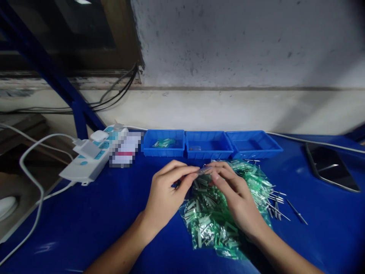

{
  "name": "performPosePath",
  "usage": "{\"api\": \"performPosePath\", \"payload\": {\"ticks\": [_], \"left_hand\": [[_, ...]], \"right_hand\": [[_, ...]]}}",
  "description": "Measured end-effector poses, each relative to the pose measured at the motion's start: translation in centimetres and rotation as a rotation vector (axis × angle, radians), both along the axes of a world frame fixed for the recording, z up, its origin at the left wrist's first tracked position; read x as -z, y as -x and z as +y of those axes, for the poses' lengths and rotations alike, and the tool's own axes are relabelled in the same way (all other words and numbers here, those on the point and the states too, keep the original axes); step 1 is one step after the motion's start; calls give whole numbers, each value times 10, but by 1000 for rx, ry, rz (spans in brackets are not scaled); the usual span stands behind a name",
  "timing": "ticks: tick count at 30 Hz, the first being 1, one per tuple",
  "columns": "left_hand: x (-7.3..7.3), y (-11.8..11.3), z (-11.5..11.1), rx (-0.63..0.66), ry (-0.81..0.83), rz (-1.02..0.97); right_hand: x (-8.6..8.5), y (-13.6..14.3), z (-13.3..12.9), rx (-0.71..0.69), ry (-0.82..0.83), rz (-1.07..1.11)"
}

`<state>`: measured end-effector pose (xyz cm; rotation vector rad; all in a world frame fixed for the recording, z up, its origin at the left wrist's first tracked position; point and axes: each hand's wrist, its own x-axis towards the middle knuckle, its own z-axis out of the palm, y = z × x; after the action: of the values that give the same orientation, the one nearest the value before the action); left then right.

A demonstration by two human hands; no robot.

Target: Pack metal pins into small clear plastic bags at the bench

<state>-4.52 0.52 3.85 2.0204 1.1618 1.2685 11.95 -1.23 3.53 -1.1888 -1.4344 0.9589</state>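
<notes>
Between my two hands is a small clear plastic bag [204, 171], pinched at its left side by the thumb and forefinger of my left hand [171, 186]. My right hand [235, 190] grips the bag's other side with bent fingers. What the bag contains is too small to make out. Under and around the hands lies a heap of green-tinted plastic packets [211, 224] with pale and metallic slim pieces in them. Several loose thin metal rods [276, 203] stick out at the heap's right side, partly beneath the packets.
Behind the heap stand a left blue bin [164, 151] with green packets, a middle blue bin [211, 154] with a small clear bag, and a right blue bin [256, 154]. A power strip [85, 167] with cables lies left, a phone [332, 167] right, on the blue table [114, 220].
</notes>
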Motion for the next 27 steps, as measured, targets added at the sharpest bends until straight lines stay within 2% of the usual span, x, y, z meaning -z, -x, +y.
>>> {"api": "performPosePath", "payload": {"ticks": [4,9,12,16,18,23,27], "left_hand": [[5,0,-1,58,-118,57],[9,0,-1,64,-87,79],[5,0,1,57,80,47],[1,3,6,133,459,-78],[2,5,7,109,592,-161],[4,7,8,60,714,-220],[2,2,7,153,791,-276]], "right_hand": [[2,-1,2,-53,117,104],[4,1,4,-72,235,76],[6,2,3,-11,137,27],[9,4,-1,36,-29,-79],[9,4,-2,24,-67,-126],[9,2,-2,22,-146,-199],[8,1,-1,22,-225,-244]]}}
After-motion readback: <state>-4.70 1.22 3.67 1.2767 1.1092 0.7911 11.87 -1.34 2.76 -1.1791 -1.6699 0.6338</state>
